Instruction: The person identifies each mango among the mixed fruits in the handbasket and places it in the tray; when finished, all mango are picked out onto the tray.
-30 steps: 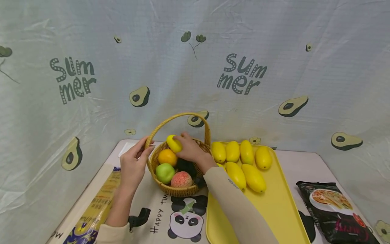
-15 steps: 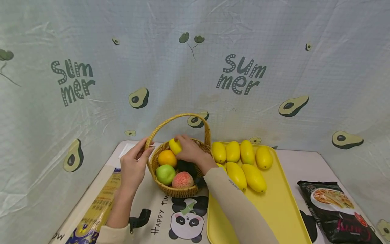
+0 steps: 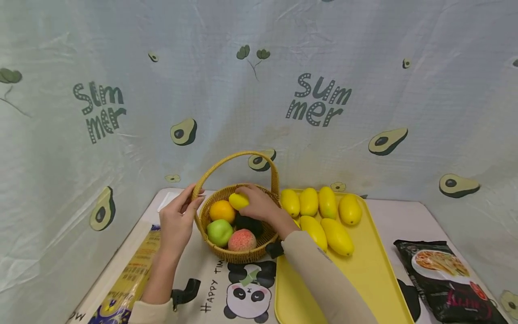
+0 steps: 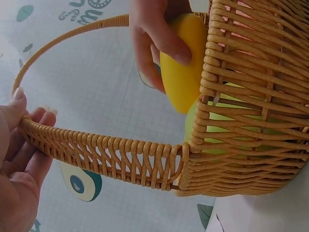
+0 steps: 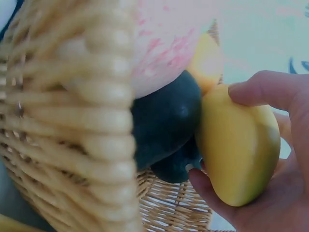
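Note:
A wicker basket point(image 3: 238, 257) with a tall arched handle stands at the middle of the table. My left hand point(image 3: 178, 215) grips the left side of that handle between thumb and fingers. Inside the basket's far part, my right hand point(image 3: 259, 204) holds a yellow mango point(image 5: 239, 150), thumb on one side and fingers on the other. Beside the mango lie an orange point(image 3: 222, 211), a green apple point(image 3: 220, 232), a peach point(image 3: 242, 240) and dark green fruit point(image 5: 166, 118). The right hand hides part of the basket's back right in the head view.
To the right, a yellow tray point(image 3: 344, 288) carries several mangoes point(image 3: 337, 236) toward its back. A black food packet point(image 3: 449, 281) lies beyond it, and a yellow noodle packet point(image 3: 129, 279) at the left. A printed curtain point(image 3: 226, 90) rises close behind the basket.
My right hand has brought the mango lower and a little to the right, from above the basket's back rim to beside the orange. The left hand keeps its grip on the handle.

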Available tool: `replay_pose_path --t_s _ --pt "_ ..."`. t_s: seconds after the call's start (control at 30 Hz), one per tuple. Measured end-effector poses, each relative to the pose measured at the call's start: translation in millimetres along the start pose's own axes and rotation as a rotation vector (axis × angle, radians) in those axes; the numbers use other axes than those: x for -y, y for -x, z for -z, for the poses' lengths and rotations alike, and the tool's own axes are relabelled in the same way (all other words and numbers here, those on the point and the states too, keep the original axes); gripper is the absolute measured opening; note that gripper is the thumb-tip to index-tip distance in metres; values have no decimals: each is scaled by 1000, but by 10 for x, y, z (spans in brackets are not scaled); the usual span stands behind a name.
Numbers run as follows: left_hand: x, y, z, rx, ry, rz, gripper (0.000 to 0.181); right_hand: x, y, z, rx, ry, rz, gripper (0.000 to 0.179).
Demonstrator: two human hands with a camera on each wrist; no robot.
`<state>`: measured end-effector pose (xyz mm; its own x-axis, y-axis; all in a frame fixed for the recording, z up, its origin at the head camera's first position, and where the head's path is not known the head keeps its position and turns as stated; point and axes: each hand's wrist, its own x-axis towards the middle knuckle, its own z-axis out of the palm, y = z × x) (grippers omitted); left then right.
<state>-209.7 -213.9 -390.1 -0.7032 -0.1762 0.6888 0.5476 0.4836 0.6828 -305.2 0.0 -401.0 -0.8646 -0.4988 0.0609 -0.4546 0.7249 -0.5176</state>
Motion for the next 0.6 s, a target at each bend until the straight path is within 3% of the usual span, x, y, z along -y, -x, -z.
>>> replay_pose_path --t_s 0.27,0.6 --pt "13 12 -22 -5 7 -1 39 -38 167 56 -45 14 5 61" --pt "7 5 -19 -5 0 -1 39 -87 548 101 -135 -74 30 60"
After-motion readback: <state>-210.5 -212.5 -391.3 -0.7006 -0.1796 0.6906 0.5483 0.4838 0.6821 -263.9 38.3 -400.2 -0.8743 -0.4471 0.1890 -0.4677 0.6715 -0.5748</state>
